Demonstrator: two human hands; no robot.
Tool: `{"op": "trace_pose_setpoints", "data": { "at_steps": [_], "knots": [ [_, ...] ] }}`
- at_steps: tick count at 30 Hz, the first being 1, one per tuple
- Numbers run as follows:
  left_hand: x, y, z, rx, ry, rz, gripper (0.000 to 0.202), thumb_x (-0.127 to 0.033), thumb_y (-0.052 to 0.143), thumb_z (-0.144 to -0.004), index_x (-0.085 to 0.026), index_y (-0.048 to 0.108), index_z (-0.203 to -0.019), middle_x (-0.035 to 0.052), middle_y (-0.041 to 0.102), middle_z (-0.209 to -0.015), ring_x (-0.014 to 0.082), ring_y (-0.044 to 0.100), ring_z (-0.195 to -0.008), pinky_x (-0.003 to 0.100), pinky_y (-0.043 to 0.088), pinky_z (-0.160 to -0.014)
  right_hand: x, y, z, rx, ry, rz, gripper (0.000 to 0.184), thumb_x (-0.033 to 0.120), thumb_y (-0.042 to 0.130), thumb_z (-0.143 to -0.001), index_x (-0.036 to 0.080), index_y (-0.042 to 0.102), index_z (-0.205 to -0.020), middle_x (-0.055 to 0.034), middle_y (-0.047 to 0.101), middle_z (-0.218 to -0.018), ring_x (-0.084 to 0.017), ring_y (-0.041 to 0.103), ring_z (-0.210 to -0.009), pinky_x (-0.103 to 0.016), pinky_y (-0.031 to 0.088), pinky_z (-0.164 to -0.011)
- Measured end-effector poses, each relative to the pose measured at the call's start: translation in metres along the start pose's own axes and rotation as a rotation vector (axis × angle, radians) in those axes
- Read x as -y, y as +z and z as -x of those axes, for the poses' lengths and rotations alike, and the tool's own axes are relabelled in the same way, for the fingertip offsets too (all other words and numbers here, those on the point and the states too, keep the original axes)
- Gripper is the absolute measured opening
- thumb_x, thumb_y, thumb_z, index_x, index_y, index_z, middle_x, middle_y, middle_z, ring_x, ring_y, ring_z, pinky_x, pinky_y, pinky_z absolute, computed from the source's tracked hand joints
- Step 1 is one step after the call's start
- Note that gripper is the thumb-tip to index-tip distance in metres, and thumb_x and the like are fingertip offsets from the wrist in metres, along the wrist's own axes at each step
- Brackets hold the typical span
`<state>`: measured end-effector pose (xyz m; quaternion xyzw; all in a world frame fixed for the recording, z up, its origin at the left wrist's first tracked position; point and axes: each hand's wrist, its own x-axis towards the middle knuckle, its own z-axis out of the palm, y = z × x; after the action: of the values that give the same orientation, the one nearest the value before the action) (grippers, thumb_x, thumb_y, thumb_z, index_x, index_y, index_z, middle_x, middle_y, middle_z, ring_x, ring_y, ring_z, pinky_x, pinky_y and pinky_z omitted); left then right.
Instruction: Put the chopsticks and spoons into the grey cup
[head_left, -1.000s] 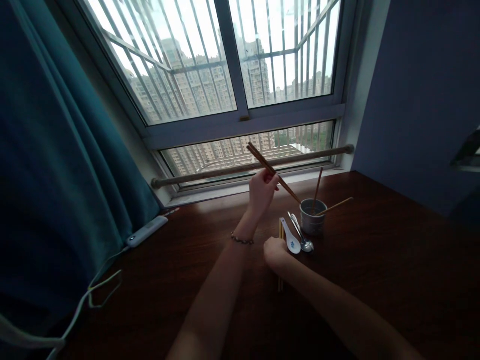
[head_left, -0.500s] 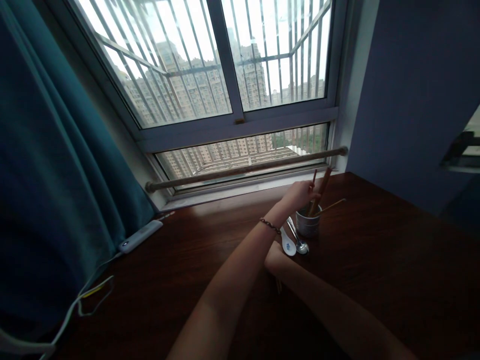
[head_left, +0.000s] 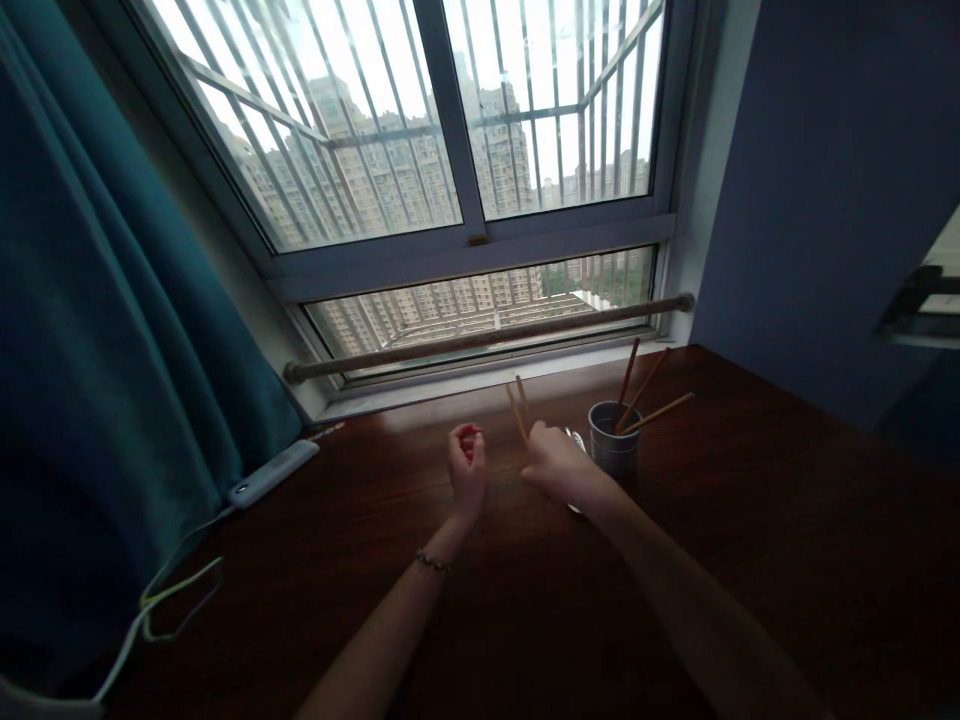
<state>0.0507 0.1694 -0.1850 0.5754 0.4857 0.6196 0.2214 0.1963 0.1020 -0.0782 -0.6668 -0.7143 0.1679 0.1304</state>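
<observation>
My right hand point(head_left: 559, 466) is closed round a pair of light wooden chopsticks point(head_left: 517, 408), whose ends stick up past my knuckles. My left hand point(head_left: 466, 463) hovers just to its left, fingers curled with nothing in them; a bead bracelet point(head_left: 433, 563) circles that wrist. A small grey cup point(head_left: 613, 437) stands right of my right hand on the dark wooden table point(head_left: 750, 540) and holds several chopsticks point(head_left: 637, 389) leaning to the right. A metal spoon point(head_left: 576, 436) shows only partly behind my right hand.
A window with bars point(head_left: 450, 150) and a wooden rail point(head_left: 487, 337) run along the table's far edge. A teal curtain point(head_left: 97, 330) hangs at the left. A white power strip point(head_left: 271, 473) with its cable lies by the curtain. A blue wall point(head_left: 825, 180) closes the right side.
My left hand put its dark chopsticks into the cup, then drew back left with nothing in it. My right hand rose from the table, lifting the light chopsticks.
</observation>
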Motion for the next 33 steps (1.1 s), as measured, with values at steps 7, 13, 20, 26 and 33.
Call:
{"op": "trace_pose_setpoints", "data": {
  "at_steps": [7,13,20,26,33],
  "knots": [
    [0.058,-0.006,0.028,0.082,-0.230,0.040,0.014,-0.020,0.048,-0.084,-0.010,0.049,-0.094,0.0051,0.056,-0.088,0.0108,0.052,-0.066,0.025,0.044,-0.060,-0.055,-0.065,0.009,-0.948,0.141,-0.230,0.023,0.015,0.056,-0.078,0.010,0.044,-0.097,-0.0085,0.059,-0.082,-0.020,0.059,-0.074,-0.025,0.044,-0.064],
    [0.057,-0.003,0.029,0.165,-0.239,0.063,0.015,-0.022,0.050,-0.084,-0.011,0.051,-0.093,0.0039,0.056,-0.086,0.0115,0.052,-0.069,0.028,0.045,-0.067,-0.093,-0.058,-0.016,-0.788,0.333,-0.166,0.019,0.016,0.055,-0.080,0.009,0.051,-0.097,-0.0127,0.060,-0.082,-0.022,0.060,-0.074,-0.024,0.045,-0.062],
    [0.055,-0.004,0.032,0.183,-0.217,0.052,0.014,-0.023,0.049,-0.083,-0.011,0.052,-0.090,0.0036,0.056,-0.083,0.0122,0.052,-0.069,0.029,0.043,-0.070,-0.107,-0.043,-0.037,-0.622,0.415,-0.127,0.023,0.020,0.066,-0.074,0.004,0.058,-0.089,-0.0187,0.061,-0.081,-0.026,0.061,-0.077,-0.027,0.048,-0.065],
    [0.049,-0.004,0.032,0.182,-0.215,0.043,0.015,-0.023,0.050,-0.081,-0.011,0.053,-0.088,0.0031,0.056,-0.081,0.0122,0.052,-0.069,0.028,0.043,-0.068,-0.103,-0.071,-0.003,-0.897,0.283,-0.157,0.032,0.019,0.062,-0.079,0.007,0.055,-0.108,-0.0142,0.061,-0.093,-0.020,0.062,-0.071,-0.025,0.047,-0.062],
    [0.042,-0.004,0.032,0.178,-0.229,0.029,0.013,-0.022,0.051,-0.079,-0.011,0.054,-0.086,0.0035,0.057,-0.080,0.0130,0.053,-0.069,0.029,0.044,-0.069,-0.108,-0.103,0.046,-0.361,0.387,-0.119,0.023,0.028,0.058,-0.083,0.016,0.066,-0.064,-0.0003,0.060,-0.060,-0.013,0.058,-0.061,-0.023,0.037,-0.056]
  ]
}}
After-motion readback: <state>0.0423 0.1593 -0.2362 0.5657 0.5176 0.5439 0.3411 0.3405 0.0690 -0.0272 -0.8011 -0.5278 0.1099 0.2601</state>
